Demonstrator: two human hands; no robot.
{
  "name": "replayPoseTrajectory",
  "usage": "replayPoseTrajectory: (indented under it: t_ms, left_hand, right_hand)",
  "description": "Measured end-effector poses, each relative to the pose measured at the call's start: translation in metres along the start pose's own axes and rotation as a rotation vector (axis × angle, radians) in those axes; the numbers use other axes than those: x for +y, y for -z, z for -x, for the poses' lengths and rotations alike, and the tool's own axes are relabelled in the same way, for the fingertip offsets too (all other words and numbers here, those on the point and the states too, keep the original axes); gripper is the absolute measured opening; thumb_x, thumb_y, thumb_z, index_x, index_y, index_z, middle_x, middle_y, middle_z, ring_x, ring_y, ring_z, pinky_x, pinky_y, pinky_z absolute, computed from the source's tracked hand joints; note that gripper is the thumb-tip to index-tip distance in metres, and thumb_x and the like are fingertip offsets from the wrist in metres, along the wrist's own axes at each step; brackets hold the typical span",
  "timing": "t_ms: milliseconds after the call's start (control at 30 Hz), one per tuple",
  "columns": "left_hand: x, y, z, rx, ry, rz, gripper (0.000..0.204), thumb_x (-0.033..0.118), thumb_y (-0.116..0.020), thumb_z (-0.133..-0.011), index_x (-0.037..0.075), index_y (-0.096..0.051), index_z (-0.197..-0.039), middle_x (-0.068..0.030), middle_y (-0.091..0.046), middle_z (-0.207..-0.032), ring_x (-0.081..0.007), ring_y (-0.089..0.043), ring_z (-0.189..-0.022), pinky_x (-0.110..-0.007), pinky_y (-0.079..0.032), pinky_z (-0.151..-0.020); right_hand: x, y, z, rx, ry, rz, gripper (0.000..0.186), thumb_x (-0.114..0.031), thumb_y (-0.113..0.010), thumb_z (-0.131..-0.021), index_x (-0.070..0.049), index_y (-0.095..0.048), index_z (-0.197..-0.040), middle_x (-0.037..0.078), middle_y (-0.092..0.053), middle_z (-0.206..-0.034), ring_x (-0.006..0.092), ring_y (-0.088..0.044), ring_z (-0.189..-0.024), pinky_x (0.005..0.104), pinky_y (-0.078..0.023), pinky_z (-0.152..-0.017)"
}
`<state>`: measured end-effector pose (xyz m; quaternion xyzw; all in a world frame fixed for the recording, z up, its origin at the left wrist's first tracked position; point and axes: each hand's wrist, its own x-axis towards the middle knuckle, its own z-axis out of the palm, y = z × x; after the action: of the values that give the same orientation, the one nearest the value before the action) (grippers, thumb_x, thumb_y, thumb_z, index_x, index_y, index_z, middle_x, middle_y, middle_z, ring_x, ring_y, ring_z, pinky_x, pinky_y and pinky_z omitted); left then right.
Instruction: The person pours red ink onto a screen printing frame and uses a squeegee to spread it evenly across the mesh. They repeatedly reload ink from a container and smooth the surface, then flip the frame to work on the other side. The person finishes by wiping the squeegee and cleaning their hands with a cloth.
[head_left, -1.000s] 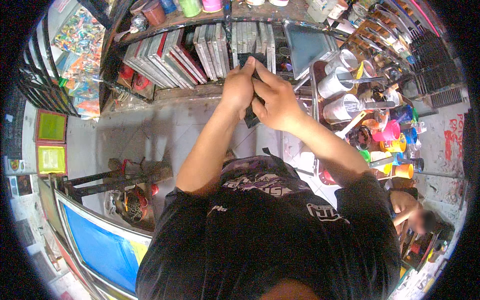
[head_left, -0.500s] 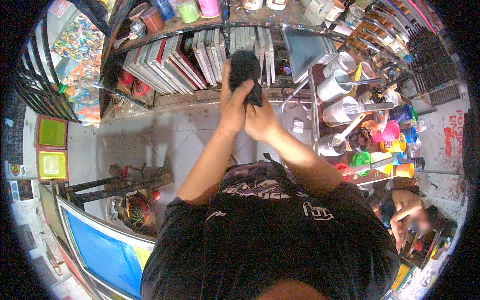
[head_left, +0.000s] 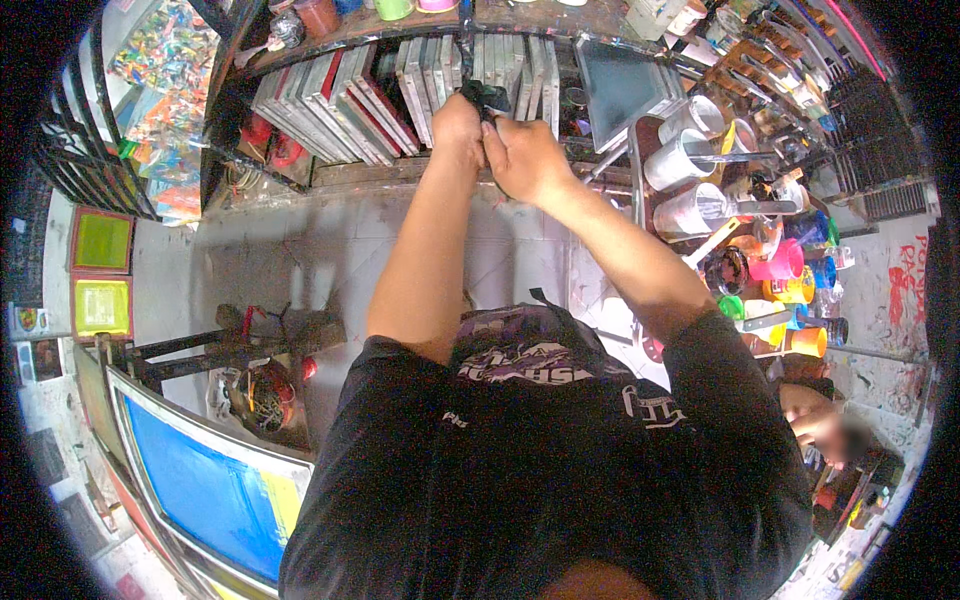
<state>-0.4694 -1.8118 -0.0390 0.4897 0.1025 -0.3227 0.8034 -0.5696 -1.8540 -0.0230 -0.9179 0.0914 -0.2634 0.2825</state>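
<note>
Both my arms reach forward toward the rack. A crumpled black cloth [head_left: 488,96] is bunched between my hands, its top edge sticking up above them. My left hand [head_left: 458,128] is closed around its left side. Pressed against it from the right is my right hand [head_left: 530,158], with the thumb pointing up along the cloth. Most of the fingertips are hidden behind the hands, and the lower part of the cloth is out of sight.
Framed printing screens [head_left: 335,100] stand upright in the rack beyond my hands. White plastic cups [head_left: 690,210] and coloured paint tubs crowd a table at the right. A large blue screen [head_left: 200,475] leans at lower left. A person [head_left: 805,415] sits at the lower right.
Both hands have moved a little farther away and turned. The black cloth, spread longer before, is now bunched smaller, and the right hand has shifted up beside the left.
</note>
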Motion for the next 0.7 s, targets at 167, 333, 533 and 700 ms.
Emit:
replayPoseTrajectory:
  t_ms: [167,333,533,700]
  left_hand:
    - [0.016,0.035,-0.061,0.277,-0.140,-0.320,0.023,0.021,-0.048,-0.080,0.002,-0.058,-0.090,-0.0112,-0.059,-0.080,-0.0244,-0.057,-0.067,-0.037,-0.047,-0.059]
    - [0.080,0.082,-0.079,-0.239,-0.239,0.118,0.026,0.018,-0.043,-0.082,0.001,-0.056,-0.096,-0.0131,-0.060,-0.082,-0.0265,-0.058,-0.068,-0.037,-0.049,-0.062]
    - [0.046,0.051,0.010,-0.601,-0.243,0.524,0.026,0.021,-0.044,-0.083,0.005,-0.056,-0.100,-0.0127,-0.058,-0.096,-0.0271,-0.056,-0.088,-0.038,-0.045,-0.082]
    - [0.005,0.036,0.043,-0.541,-0.045,0.229,0.030,0.026,-0.047,-0.087,0.004,-0.053,-0.107,-0.0140,-0.054,-0.113,-0.0297,-0.053,-0.102,-0.041,-0.045,-0.087]
  right_hand:
    - [-0.024,-0.005,0.033,-0.132,0.083,-0.081,0.015,-0.015,-0.049,-0.080,-0.003,-0.056,-0.075,0.019,-0.059,-0.069,0.0376,-0.057,-0.063,0.0439,-0.046,-0.056]
    - [-0.022,0.002,0.047,-0.030,-0.255,-0.461,0.022,-0.003,-0.052,-0.076,-0.007,-0.064,-0.094,0.013,-0.065,-0.087,0.0219,-0.063,-0.079,0.0371,-0.049,-0.070]
    - [0.017,0.048,0.021,-0.093,-0.270,-1.966,0.062,-0.044,-0.045,-0.085,-0.013,-0.029,-0.136,0.010,-0.036,-0.136,0.0255,-0.056,-0.096,0.0494,-0.029,-0.099]
    - [0.004,0.059,0.016,-0.206,-0.518,-1.288,0.079,-0.068,-0.028,-0.081,-0.012,-0.027,-0.137,0.018,-0.043,-0.128,0.0262,-0.056,-0.093,0.0450,-0.035,-0.094]
